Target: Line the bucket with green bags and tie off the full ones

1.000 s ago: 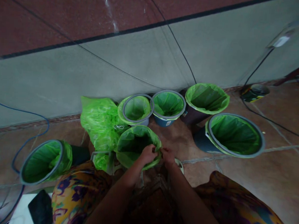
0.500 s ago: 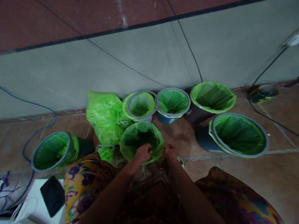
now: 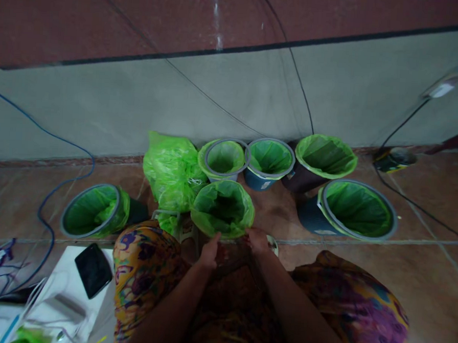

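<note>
A small bin lined with a green plastic bag (image 3: 223,207) stands on the floor right in front of me, between my knees. My left hand (image 3: 209,252) rests against the bin's near side just below the folded-over bag edge, fingers together and pointing up. My right hand (image 3: 258,240) touches the bag's rim at the near right, fingers curled on the plastic. Both forearms reach forward over my patterned clothing (image 3: 147,269).
Several more green-lined bins stand around: one at left (image 3: 94,216), two by the wall (image 3: 224,158) (image 3: 270,161), one further right (image 3: 325,156), a large one (image 3: 359,209). A bundle of green bags (image 3: 171,171) lies beside them. Cables cross the floor; a black phone (image 3: 92,269) lies at lower left.
My left hand has come out of the bag's opening and dropped to the bin's near side. My right hand stays at the rim. The view has shifted right and up.
</note>
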